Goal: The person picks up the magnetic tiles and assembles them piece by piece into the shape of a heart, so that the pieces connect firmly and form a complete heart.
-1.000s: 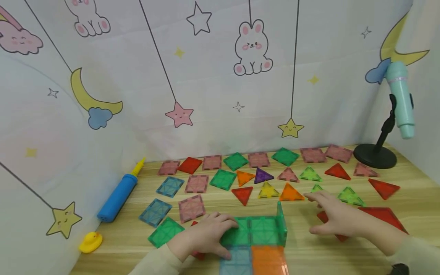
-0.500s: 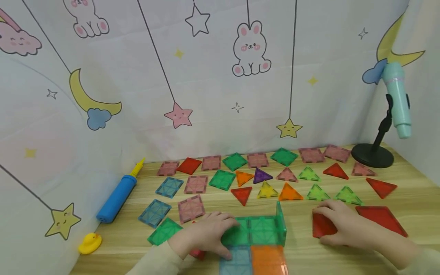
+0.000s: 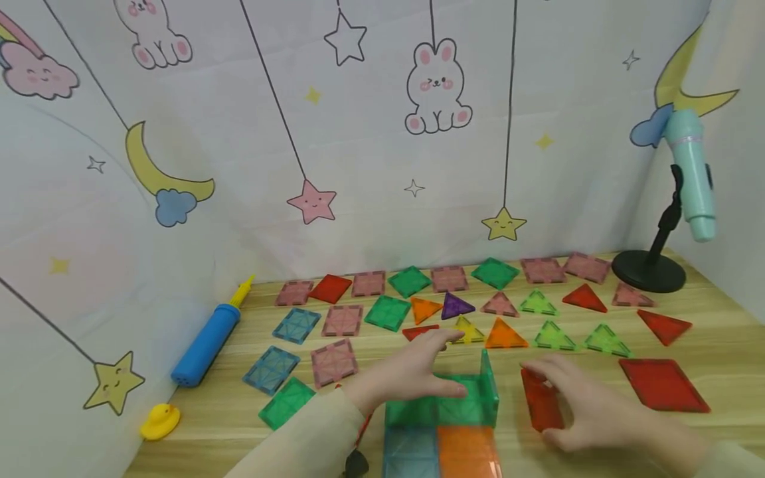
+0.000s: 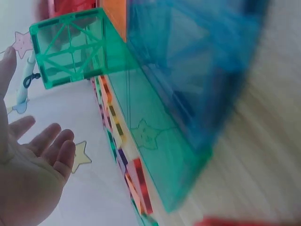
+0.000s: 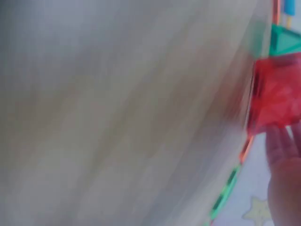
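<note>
In the head view, my right hand (image 3: 603, 408) holds a red square magnetic tile (image 3: 542, 401), raised and tilted on edge, just right of a small joined layout. The right wrist view shows the fingers against this red tile (image 5: 277, 94), somewhat blurred. My left hand (image 3: 412, 375) hovers over the layout with fingers and thumb spread and nothing between them. Under it lie flat green tiles (image 3: 460, 405); a blue tile (image 3: 410, 451) and an orange tile (image 3: 469, 451) adjoin them in front. One green tile (image 3: 489, 388) stands upright at the right edge, also seen in the left wrist view.
Rows of loose square and triangular tiles cover the back of the table. A larger red tile (image 3: 665, 385) lies at the right. Around them are a microphone (image 3: 693, 172) on a stand, a blue pump (image 3: 206, 345), a yellow rubber duck (image 3: 160, 421) and a printed curtain (image 3: 370, 133).
My right hand reached the red tile, took hold of it and brought it left, tilting it up. My left hand lifted off the green tiles and moved rightward over them.
</note>
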`<state>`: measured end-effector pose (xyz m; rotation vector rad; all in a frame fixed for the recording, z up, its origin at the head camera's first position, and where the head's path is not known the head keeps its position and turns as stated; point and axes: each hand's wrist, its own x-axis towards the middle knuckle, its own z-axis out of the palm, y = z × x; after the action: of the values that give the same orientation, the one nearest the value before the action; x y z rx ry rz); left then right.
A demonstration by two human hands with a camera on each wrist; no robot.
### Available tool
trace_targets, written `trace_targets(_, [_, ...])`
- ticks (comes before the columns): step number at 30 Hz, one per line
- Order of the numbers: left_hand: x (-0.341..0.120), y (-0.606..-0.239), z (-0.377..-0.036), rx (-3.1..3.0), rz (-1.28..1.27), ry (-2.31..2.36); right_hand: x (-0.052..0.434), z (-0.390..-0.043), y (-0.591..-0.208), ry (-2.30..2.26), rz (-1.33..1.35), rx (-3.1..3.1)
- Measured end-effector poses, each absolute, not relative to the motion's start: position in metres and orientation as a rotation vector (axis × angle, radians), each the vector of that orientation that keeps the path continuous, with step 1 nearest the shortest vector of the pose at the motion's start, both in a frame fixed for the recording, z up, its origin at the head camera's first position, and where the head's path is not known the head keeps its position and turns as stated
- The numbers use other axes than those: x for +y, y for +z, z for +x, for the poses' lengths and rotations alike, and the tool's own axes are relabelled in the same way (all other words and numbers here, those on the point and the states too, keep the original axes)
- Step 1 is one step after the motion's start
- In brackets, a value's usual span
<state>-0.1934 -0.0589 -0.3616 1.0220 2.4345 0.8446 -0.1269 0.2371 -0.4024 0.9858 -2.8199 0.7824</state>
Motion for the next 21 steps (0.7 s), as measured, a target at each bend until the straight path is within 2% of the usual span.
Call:
trace_targets(6, [-0.038, -0.365, -0.195, 2.392, 1.044, 0.905, 0.223, -0.116, -0.409, 1.248, 1.292, -2.583])
trace_targets(13, [-0.028, -0.37, -0.196, 2.394, 1.19, 0.781, 0.21, -0.107, -0.41, 1.486, 1.436, -2.531])
trace_targets(21, [-0.028, -0.37, -0.196, 2.376, 1.189, 0.768, 0.202, -0.101, -0.402, 1.698, 1.177, -2.733])
